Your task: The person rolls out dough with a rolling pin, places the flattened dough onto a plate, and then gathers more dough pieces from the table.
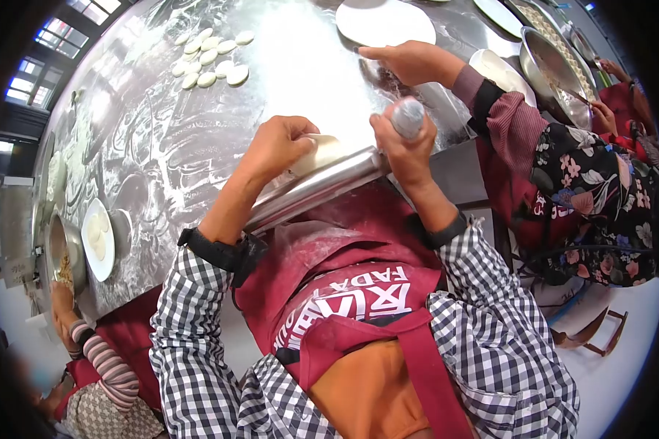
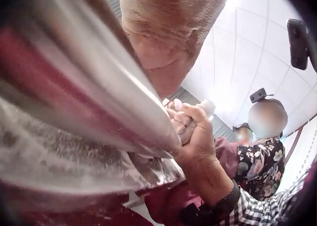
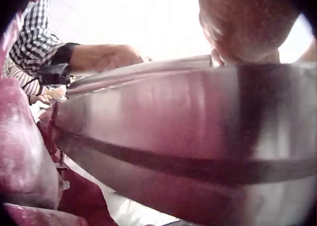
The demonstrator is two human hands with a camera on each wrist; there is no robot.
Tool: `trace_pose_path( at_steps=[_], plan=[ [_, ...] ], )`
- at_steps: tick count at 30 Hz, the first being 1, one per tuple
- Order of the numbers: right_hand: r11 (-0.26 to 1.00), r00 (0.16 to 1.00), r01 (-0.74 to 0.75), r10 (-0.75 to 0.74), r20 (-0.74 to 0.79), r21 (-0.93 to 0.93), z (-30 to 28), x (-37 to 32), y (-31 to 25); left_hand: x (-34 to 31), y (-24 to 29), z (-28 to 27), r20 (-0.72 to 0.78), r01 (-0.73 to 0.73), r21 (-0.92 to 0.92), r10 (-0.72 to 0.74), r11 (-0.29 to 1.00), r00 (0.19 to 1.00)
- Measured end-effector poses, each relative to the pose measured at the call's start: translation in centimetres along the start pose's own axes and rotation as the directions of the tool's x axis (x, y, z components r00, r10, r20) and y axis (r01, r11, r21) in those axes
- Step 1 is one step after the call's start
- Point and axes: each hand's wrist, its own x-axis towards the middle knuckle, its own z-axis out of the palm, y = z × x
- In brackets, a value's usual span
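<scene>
Near the table's metal edge, the left hand (image 1: 277, 148) pinches the rim of a pale, flat dough round (image 1: 324, 155) between thumb and curled fingers. To its right, the right hand (image 1: 410, 155) grips a floured rod, probably a rolling pin (image 1: 408, 118), whose rounded end sticks up out of the fist. In the left wrist view the left hand (image 2: 166, 37) fills the top, and the right hand (image 2: 200, 139) is curled round the pin (image 2: 207, 107) beyond it. The right wrist view shows the right hand (image 3: 247, 30) above the table edge; its fingers are mostly hidden there.
Several small dough discs (image 1: 209, 57) lie at the back left of the floury steel table (image 1: 161, 139). A white plate (image 1: 385, 23) stands at the back, another plate (image 1: 97, 240) at the left. Metal bowls (image 1: 553, 69) stand at the right. Another person's hand (image 1: 410, 62) reaches in from the right.
</scene>
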Motion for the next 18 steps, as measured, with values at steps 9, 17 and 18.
trace_pose_path(
  at_steps=[9, 17, 18],
  plan=[
    [0.997, 0.997, 0.067, -0.066, -0.031, 0.039, 3.4, 3.5, 0.9, -0.3, 2.2, -0.5, 0.051, 0.030, 0.099, -0.035, 0.995, 0.998],
    [0.997, 0.998, -0.051, 0.049, 0.029, 0.065, 0.1, 0.3, 0.2, 0.1, -0.2, -0.5, -0.010, 0.002, 0.070, -0.001, 0.998, 1.000],
    [0.997, 0.998, -0.052, 0.050, 0.031, 0.064, -0.2, -0.1, 0.0, 0.0, -0.3, -0.7, 0.004, 0.034, 0.011, -0.034, 0.999, 0.999]
  ],
)
